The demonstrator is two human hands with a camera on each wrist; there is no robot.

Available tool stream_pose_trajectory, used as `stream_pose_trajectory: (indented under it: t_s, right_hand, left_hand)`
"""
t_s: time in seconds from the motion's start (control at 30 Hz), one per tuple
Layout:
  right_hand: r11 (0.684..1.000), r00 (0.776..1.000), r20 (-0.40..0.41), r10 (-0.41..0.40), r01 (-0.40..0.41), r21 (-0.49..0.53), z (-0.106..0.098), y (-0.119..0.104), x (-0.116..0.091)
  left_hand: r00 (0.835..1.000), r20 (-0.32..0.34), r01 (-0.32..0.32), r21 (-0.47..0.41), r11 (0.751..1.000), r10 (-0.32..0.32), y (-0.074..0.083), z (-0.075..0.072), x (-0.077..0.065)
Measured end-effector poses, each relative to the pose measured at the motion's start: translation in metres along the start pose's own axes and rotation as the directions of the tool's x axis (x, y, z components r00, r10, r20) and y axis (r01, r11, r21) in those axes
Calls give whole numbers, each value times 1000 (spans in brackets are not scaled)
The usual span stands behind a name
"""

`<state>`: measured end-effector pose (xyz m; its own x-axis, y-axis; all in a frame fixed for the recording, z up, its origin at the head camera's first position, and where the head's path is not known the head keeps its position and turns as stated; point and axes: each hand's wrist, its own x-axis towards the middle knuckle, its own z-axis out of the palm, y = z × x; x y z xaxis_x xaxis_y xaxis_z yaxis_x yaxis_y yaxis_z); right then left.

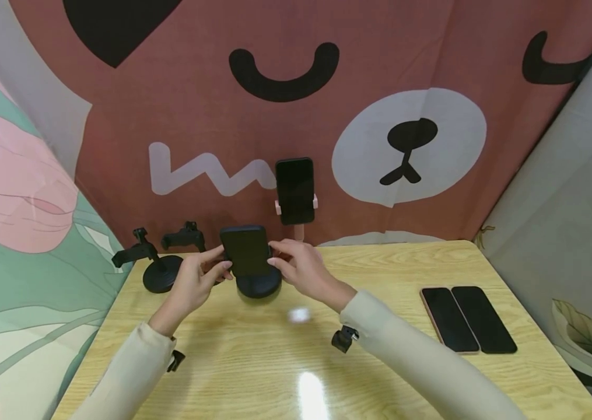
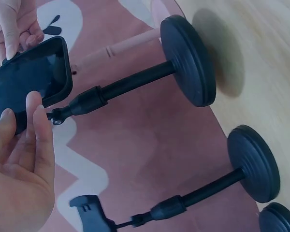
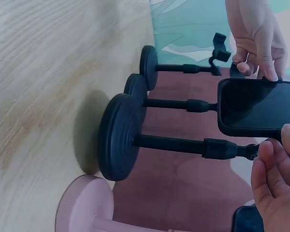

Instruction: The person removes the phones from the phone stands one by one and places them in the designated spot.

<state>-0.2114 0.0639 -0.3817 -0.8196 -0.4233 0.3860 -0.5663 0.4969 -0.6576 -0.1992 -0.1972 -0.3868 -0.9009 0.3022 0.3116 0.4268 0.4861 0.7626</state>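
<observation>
A dark smartphone [image 1: 246, 251] with a black rim is at a black phone stand, whose round base [image 1: 259, 286] stands on the table. My left hand [image 1: 198, 277] holds the phone's left side between thumb and fingers. At the opposite side my right hand [image 1: 303, 268] pinches the edge with thumb and forefinger. In the left wrist view the stand's pole [image 2: 135, 82] runs up to a joint close behind the phone [image 2: 24, 79]. The phone hides most of the clamp, so how far it is seated cannot be seen.
Left of my hands stand more black phone stands [image 1: 163, 273] with bare clamps. Behind, a pink stand [image 1: 299, 232] carries another upright phone [image 1: 295, 191]. Two phones [image 1: 466, 319] lie side by side on the wooden table [image 1: 379, 274] at the right. A printed cloth [image 1: 196, 111] hangs behind.
</observation>
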Motion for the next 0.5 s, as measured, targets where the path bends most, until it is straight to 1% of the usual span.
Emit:
stream_pose_trajectory:
  t_s: [0.07,0.17,0.23,0.3,0.4,0.5]
  right_hand:
    - [1000,1000,15,8,-8,22,-4,-2,-5]
    - [997,998,48,31,-34,64,-9,-5,-11]
    - [998,998,54,39,-42,56,-11,-6,-16]
    - [999,998,47,29,-31,36,-14,-8,-19]
    - [1000,1000,28,9,-10,26,-19,-11,-26]
    - [998,1000,27,-4,2,60,-24,-13,-34]
  left_hand:
    - [1000,-5,-21,7,1000,21,4,1,-2]
    - [1000,2,-29,12,1000,29,11,3,-7]
    - [1000,5,-27,6,1000,27,15,5,-10]
    - [1000,7,-29,2,1000,29,19,7,-13]
    - [998,-2,-64,-5,998,64,24,11,-16]
    - [994,-9,-113,-16,994,112,28,15,-19]
